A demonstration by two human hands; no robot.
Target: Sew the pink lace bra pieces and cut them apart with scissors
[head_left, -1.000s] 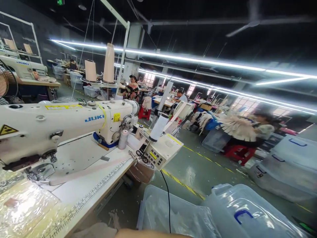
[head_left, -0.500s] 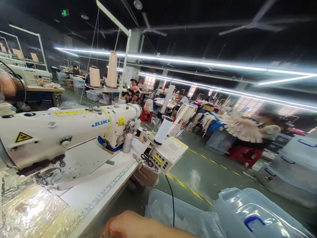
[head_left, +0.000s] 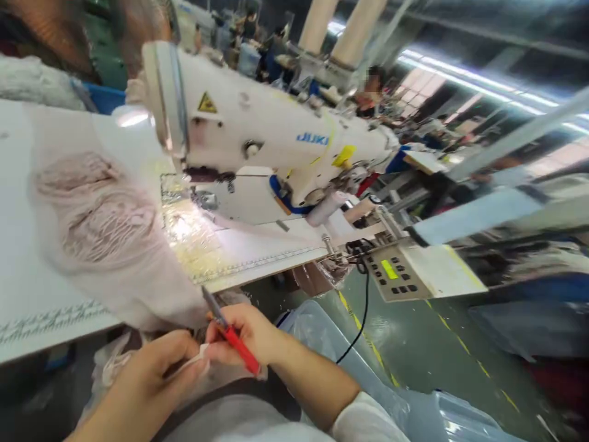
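Observation:
My left hand (head_left: 156, 374) is closed, pinching an edge of pale pink fabric (head_left: 184, 304) between thumb and fingers. Close beside it, my right hand (head_left: 246, 334) is closed round a slim red-handled tool (head_left: 242, 350) with a dark pointed end; blur hides its exact kind. The right fingertips meet the same fabric edge. Over the front of the white sewing table (head_left: 18, 258) the fabric hangs down towards my lap. Gathered, ruffled pieces (head_left: 108, 224) of it lie on the tabletop, left of the needle area.
A white JUKI sewing machine (head_left: 271, 123) stands behind the hands, its work area lit. Right of it are a thread cone (head_left: 326, 207) and a control box (head_left: 400, 270) with a hanging black cable (head_left: 367, 307). A clear plastic bin (head_left: 317, 319) is below; a person (head_left: 370, 92) is beyond.
The view has swung left and down. My left hand and the pink fabric have come into view. My right hand, earlier low beside the table, is now at the fabric with the red-handled tool.

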